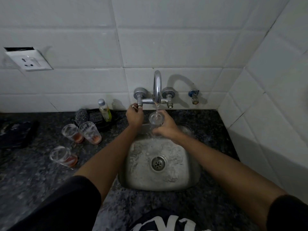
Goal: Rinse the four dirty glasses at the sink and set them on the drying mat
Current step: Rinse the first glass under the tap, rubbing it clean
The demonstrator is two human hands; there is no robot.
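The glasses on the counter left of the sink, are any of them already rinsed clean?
No, all three glasses on the counter show reddish liquid at the bottom.

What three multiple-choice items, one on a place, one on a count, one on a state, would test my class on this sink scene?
1. Where do the unrinsed glasses stand?
A. On the counter left of the sink
B. Inside the sink
C. On the wall socket

2. How many glasses with reddish dregs wait on the counter?
A. One
B. Three
C. Five

3. What is the tap doing?
A. It is off
B. It is running into the held glass
C. It is covered by a cloth

Key: 1 A, the dirty glasses stand on the counter beside the sink. 2 B, three show there. 3 B, water from the tap falls into the glass in the right hand; the left hand is on the valve.
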